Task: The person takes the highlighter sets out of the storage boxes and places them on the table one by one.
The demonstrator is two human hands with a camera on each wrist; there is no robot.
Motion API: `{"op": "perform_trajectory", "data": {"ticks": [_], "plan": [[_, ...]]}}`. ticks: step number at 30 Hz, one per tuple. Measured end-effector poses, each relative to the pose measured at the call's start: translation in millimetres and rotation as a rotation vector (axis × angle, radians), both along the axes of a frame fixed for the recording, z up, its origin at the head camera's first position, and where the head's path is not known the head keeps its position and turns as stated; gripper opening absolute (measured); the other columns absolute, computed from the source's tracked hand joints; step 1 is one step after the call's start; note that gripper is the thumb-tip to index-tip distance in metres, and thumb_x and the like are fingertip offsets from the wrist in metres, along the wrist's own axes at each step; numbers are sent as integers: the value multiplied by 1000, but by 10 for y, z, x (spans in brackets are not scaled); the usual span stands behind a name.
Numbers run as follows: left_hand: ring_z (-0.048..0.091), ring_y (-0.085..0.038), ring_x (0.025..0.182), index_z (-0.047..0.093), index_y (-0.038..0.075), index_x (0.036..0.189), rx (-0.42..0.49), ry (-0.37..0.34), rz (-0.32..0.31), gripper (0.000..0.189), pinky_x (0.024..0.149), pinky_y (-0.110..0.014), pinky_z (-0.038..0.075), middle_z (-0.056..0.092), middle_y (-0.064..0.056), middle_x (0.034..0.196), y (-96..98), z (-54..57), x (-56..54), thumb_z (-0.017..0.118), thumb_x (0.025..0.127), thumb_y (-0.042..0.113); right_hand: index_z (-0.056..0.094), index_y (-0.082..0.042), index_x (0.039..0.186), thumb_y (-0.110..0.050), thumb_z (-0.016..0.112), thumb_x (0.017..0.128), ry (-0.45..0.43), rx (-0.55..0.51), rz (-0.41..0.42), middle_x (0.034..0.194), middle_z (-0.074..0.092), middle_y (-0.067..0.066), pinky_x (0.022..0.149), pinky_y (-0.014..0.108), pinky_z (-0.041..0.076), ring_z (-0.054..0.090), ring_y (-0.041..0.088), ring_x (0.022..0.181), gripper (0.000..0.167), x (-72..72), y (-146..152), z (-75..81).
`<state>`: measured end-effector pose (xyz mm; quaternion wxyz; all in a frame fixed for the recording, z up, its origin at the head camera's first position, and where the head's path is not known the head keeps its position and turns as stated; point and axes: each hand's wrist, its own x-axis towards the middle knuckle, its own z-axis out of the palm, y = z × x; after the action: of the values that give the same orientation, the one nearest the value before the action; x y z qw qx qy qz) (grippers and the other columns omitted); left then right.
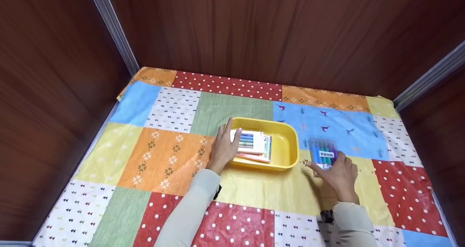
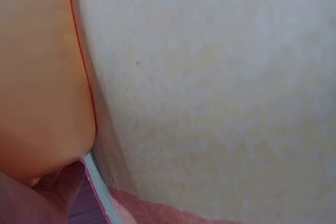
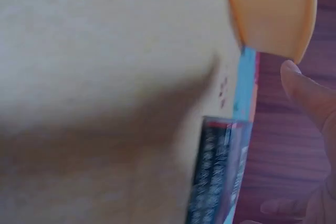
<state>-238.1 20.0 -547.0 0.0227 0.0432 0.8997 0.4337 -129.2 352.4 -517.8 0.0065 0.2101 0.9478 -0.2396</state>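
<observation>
A yellow plastic tray (image 1: 285, 156) sits on the patterned cloth. Inside its left part lie stacked flat boxes; the top white box (image 1: 258, 141) has a picture or window of coloured sticks. My left hand (image 1: 224, 149) rests at the tray's left end, fingers extended along the rim and thumb over the inside. Right of the tray is a clear pack of coloured felt-tip pens (image 1: 322, 154), blurred in the head view. My right hand (image 1: 341, 172) is beside its near right edge, thumb and fingers spread. In the right wrist view the thumb stands apart from the pack (image 3: 218, 174).
A patchwork-print cloth (image 1: 170, 160) covers the table. Dark wood-grain panels (image 1: 232, 32) rise behind it and on both sides, with metal strips (image 1: 112, 29) at the corners.
</observation>
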Motion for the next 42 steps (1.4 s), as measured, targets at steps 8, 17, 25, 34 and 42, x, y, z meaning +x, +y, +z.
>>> {"op": "perform_trajectory", "data": {"ticks": [8,17,25,34,42], "plan": [[53,-39,135,15,34,163,-12,1,14,69,101,-59,48,33,-10,162,-9,10,-7,28,103,66,28,3,152,-62,76,80,79,-26,195,144,39,37,107,67,27,34,52,129,109,-169,-72,85],[55,-37,133,14,34,163,-1,6,0,69,97,-58,49,33,-10,162,-5,2,12,27,103,66,29,3,154,-45,76,88,138,-91,382,153,34,33,114,68,26,26,53,143,94,-295,-77,231],[54,-37,134,14,35,163,-7,4,9,68,100,-58,48,33,-10,162,-5,7,5,28,103,65,31,-4,156,-50,75,88,114,-107,472,157,35,27,115,67,26,31,49,144,93,-432,-181,311],[51,-37,137,15,35,162,-2,-8,9,68,105,-59,45,33,-8,162,-1,2,6,27,103,67,32,-6,156,-46,75,89,47,-79,555,157,37,25,115,65,32,33,46,146,89,-598,-312,392],[51,-38,137,16,35,162,-2,4,8,68,102,-60,47,33,-9,162,8,13,5,27,103,66,36,-6,153,-39,77,89,76,-81,612,156,39,24,117,64,31,34,44,146,83,-714,-444,413]]}}
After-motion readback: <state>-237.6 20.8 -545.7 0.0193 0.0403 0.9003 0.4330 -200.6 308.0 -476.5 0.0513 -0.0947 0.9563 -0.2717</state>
